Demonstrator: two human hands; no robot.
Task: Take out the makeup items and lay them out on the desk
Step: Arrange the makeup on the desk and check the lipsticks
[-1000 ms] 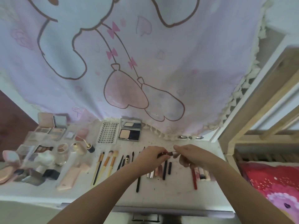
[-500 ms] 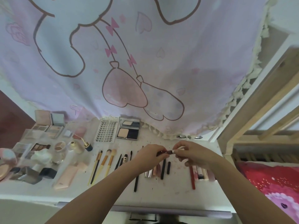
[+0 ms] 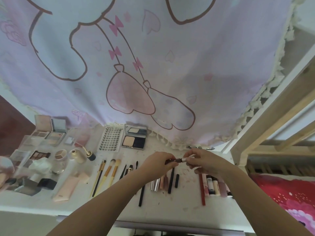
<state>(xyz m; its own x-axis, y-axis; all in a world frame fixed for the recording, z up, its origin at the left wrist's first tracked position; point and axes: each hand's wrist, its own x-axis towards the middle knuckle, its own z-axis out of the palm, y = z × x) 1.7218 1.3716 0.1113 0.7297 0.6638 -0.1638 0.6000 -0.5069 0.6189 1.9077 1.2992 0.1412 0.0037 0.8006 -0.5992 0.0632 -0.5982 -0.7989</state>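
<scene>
A small dark red tube point(image 3: 175, 160) with a pale tip hangs above the white desk point(image 3: 170, 212), held between both hands. My left hand point(image 3: 157, 161) grips its dark end. My right hand point(image 3: 202, 161) pinches the pale end. Below the hands lie dark pencils point(image 3: 171, 180) and a silver tube point(image 3: 155, 184). A red pencil point(image 3: 202, 191) and small tubes point(image 3: 213, 185) lie under my right wrist. Brushes point(image 3: 109, 172) lie left of centre, with an open powder compact point(image 3: 135, 138) and a lash tray point(image 3: 110, 140) behind them.
Palettes point(image 3: 49, 132), a gold bottle point(image 3: 77, 155), jars and a pink tube point(image 3: 68, 187) crowd the desk's left part. A printed pink curtain point(image 3: 136, 74) hangs behind the desk. A wooden bed frame point(image 3: 272, 120) and red bedding point(image 3: 289, 196) stand at the right.
Both hands have stayed together over the desk's middle with the tube. The pale end now shows more between the fingers. The camera has shifted slightly.
</scene>
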